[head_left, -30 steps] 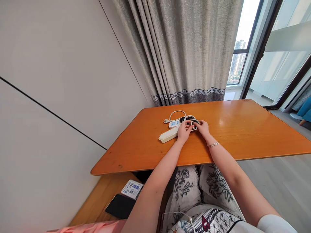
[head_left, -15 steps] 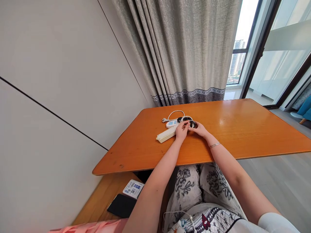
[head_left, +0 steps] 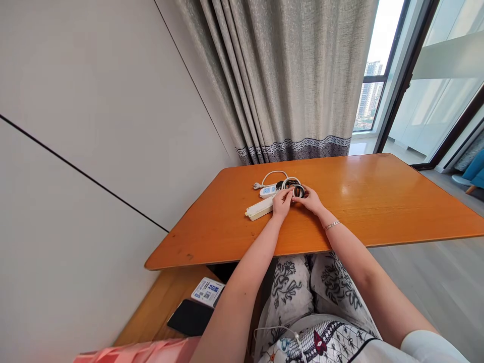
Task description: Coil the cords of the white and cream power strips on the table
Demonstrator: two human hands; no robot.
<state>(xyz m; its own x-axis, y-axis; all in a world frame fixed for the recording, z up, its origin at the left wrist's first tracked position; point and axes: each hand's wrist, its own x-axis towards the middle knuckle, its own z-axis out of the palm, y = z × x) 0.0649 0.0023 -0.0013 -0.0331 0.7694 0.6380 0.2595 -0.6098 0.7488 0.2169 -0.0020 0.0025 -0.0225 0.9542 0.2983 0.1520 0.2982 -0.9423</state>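
A coiled cable (head_left: 300, 190) with dark and white loops is between my hands on the table. My left hand (head_left: 282, 202) is closed in a pinch at the near left side of the coil. Curled around its right side, my right hand (head_left: 310, 200) grips the loops with thumb and fingers. A cream power strip (head_left: 259, 209) lies just left of my left hand, which hides its right end. Behind it rests a white power strip with blue sockets (head_left: 268, 191); its white cord curves to a plug (head_left: 257, 186). A black plug (head_left: 279, 185) sits at its right end.
The orange-brown wooden table (head_left: 378, 201) meets the wall on its left. Below its near left edge, a black phone (head_left: 190, 317) and a white printed card (head_left: 207, 291) lie on a wooden surface. A grey curtain (head_left: 295, 75) hangs behind the table.
My hands stay at the coil with only slight finger movement. The loops appear a little shifted; the power strips look unmoved on the table.
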